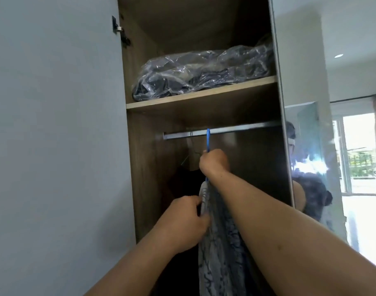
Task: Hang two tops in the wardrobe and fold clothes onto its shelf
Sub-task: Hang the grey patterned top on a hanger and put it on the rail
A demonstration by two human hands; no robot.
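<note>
- Hanger point(208, 139), blue, hooks over the wardrobe rail point(221, 131), its neck clenched in the right hand point(213, 162).
- Patterned grey top point(223, 242) hangs from it, at six o'clock of the rail.
- Left hand point(184, 223) pinches the top's edge with curled fingers.
- Black top point(182, 182) hangs at nine o'clock of the right hand.
- Shelf point(201, 95) above carries plastic-wrapped dark clothes point(202, 69).

I see the wardrobe's wooden shelf point(204, 95) running across the upper part of the open cabinet — one thing lies directly on it: a crumpled clear plastic bag point(204, 69) with dark clothing inside, spanning nearly the whole width, its left end reaching the front edge.
</note>
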